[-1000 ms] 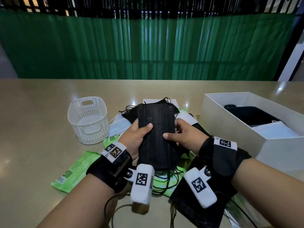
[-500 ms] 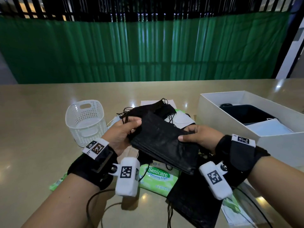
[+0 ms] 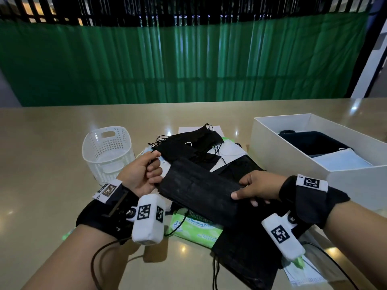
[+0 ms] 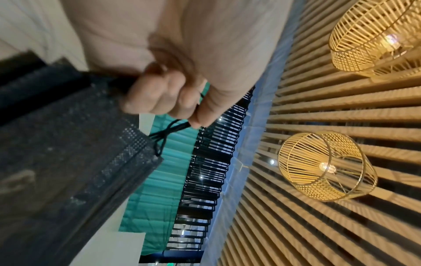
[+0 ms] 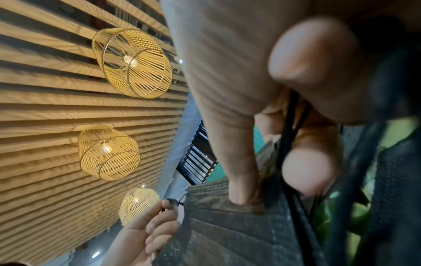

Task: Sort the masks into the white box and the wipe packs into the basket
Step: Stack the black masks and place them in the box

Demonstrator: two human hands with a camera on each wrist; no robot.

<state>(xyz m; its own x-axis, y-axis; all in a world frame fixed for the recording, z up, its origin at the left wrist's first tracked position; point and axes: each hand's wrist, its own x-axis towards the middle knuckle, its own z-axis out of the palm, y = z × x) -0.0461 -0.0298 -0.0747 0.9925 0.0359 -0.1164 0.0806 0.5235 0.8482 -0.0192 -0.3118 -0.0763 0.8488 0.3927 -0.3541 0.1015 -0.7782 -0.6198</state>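
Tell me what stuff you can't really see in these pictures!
- How many masks the hands hold: the black stack shows only its top in the head view.
- White box contents: its near wall hides part, and the right edge cuts it off.
- Wipe pack: its label is half covered by the stack.
- Right hand: blurred in the right wrist view.

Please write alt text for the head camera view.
Both hands, left hand and right hand, hold a black mask stack above a table, between a white basket and a white box holding masks.
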